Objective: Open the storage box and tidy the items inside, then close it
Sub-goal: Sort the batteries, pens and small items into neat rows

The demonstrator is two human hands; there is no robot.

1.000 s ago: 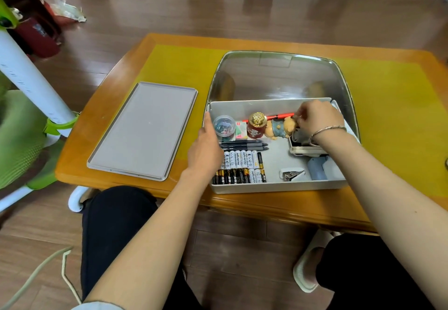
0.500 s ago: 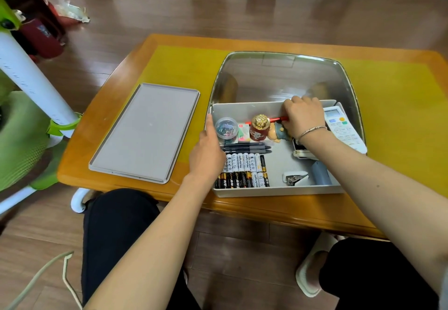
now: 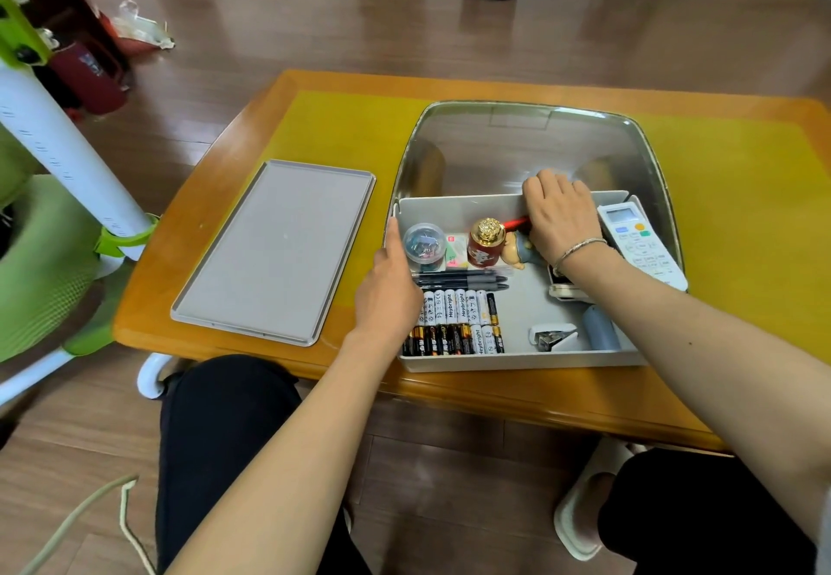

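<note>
The grey storage box [image 3: 517,361] stands open on the table, partly inside a metal tray [image 3: 530,143]. Its flat grey lid [image 3: 279,251] lies to the left. My left hand [image 3: 386,295] holds the box's left wall. My right hand [image 3: 562,224] is at the back wall, fingers curled on a red pen [image 3: 516,222]. Inside lie rows of batteries [image 3: 458,318], black pens [image 3: 458,280], a clip jar [image 3: 422,242], a red gold-capped bottle [image 3: 485,242], a small figurine [image 3: 517,253], a white stapler [image 3: 553,336] and a white remote [image 3: 638,242].
The wooden table [image 3: 234,134] has a yellow mat [image 3: 350,134]. A green and white chair frame [image 3: 54,161] stands at the left. My knees are under the table's front edge. Shoes and a stand sit on the floor far behind.
My right hand has moved with the red pen from beside the figurine to the box's back wall, uncovering the remote. My left hand has stayed on the left wall.
</note>
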